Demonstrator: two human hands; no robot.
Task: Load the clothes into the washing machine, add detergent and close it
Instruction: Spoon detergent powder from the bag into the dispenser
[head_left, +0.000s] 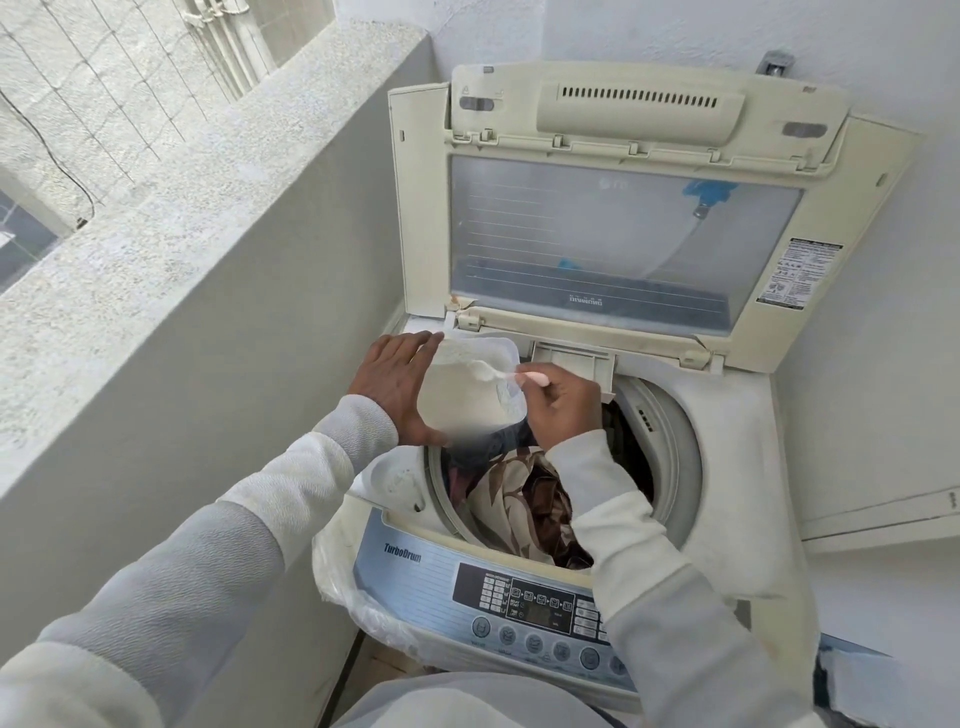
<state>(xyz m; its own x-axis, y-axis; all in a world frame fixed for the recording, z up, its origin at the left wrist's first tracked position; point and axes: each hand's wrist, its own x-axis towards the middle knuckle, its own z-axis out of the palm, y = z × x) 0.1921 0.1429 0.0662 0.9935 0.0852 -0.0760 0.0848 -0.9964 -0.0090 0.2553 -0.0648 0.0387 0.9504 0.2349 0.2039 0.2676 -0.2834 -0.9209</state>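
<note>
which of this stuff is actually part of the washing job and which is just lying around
In the job: detergent tub in left hand, spoon in right hand, clothes in drum, open lid.
Just lying about: plastic bag, wire mesh.

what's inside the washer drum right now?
Clothes: a brown-and-cream patterned cloth and darker fabric beside it. The detergent tub and right hand cover part of the opening; anything beneath the laundry is hidden.

Yellowed plastic lid (613, 104); rough plaster wall (171, 208); glossy patterned cloth (519, 504).
</note>
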